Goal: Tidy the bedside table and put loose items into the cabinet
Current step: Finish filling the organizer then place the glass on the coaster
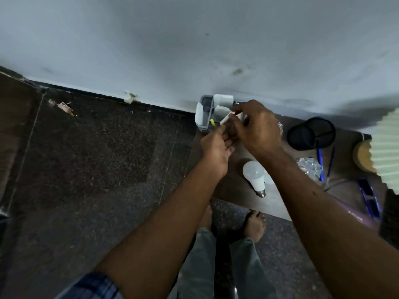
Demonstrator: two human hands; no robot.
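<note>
A view from above, looking down at a dim room corner. A pale grey-white wall (194, 39) fills the top half and meets a dark speckled stone floor (97, 158) along a black skirting strip. A few scraps of litter lie on the floor near the skirting.

On the right, a brown wooden desk (226, 188) stands against the wall. At its back left corner sits a small grey organiser box (204, 117) with white paper slips (223, 99) sticking out of it. A white light bulb (254, 173) lies on its side near the desk's front edge. Further right are a black mesh pen cup (311, 134), two blue pens (319, 160) lying loose, a clear faceted glass piece (307, 167) and a blue packet (369, 197). A pleated pale lampshade (386, 158) cuts in at the right edge, partly covering a round yellow object (362, 156).

Both bare forearms reach in from below and meet above the desk's back left corner, just in front of the organiser. The right hand (257, 128) is curled, its fingertips pinching a small white stick-shaped piece (224, 120); what the piece is cannot be told. The left hand (218, 147) lies palm up just under it, fingers loosely spread, with one fingertip close to the white piece. Whether anything rests in that palm cannot be told.

Below, bare feet (255, 225) and grey trouser legs stand on the floor beside the desk.
</note>
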